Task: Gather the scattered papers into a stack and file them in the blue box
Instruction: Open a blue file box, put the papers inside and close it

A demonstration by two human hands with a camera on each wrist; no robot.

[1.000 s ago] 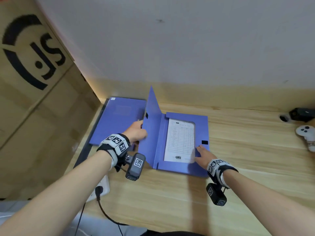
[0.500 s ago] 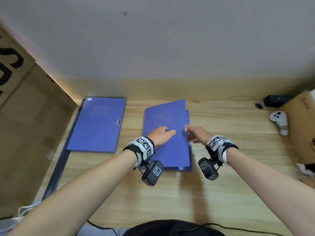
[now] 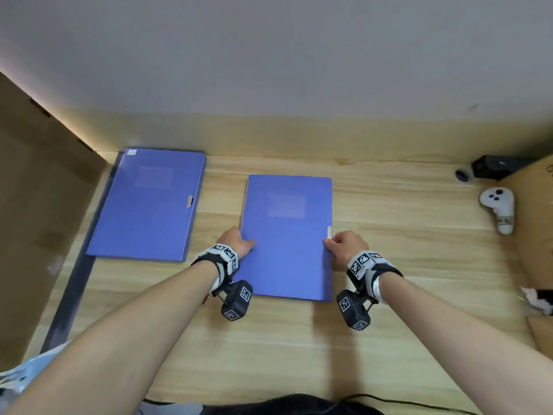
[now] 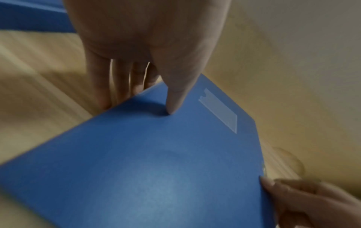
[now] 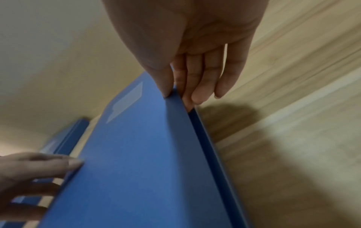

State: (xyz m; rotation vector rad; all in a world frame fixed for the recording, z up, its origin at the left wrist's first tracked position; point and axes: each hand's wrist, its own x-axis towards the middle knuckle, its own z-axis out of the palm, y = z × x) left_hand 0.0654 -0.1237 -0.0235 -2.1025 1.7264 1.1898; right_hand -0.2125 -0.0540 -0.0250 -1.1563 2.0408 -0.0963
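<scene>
The blue box [image 3: 287,235] lies shut and flat in the middle of the wooden desk [image 3: 404,265]; no papers show. My left hand [image 3: 244,244] holds its left edge, thumb pressed on the lid [image 4: 156,169] and fingers [image 4: 101,92] down the side. At the right edge, just below the small clasp tab [image 3: 329,232], my right hand [image 3: 338,245] pinches the lid's rim. In the right wrist view its thumb [image 5: 166,86] sits on top and its fingers [image 5: 197,92] run beside the rim, where a dark gap shows under the lid [image 5: 136,154].
A second shut blue box [image 3: 149,205] lies to the left, against a cardboard wall [image 3: 39,205]. At the back right are a white controller [image 3: 498,209], a black device [image 3: 493,166] and more cardboard [image 3: 535,220]. A cable [image 3: 389,399] runs along the near edge.
The lid, upright a second ago over a printed sheet inside, has swung down shut. My right hand moved from the tray to the lid's right rim; my left slid to the left edge.
</scene>
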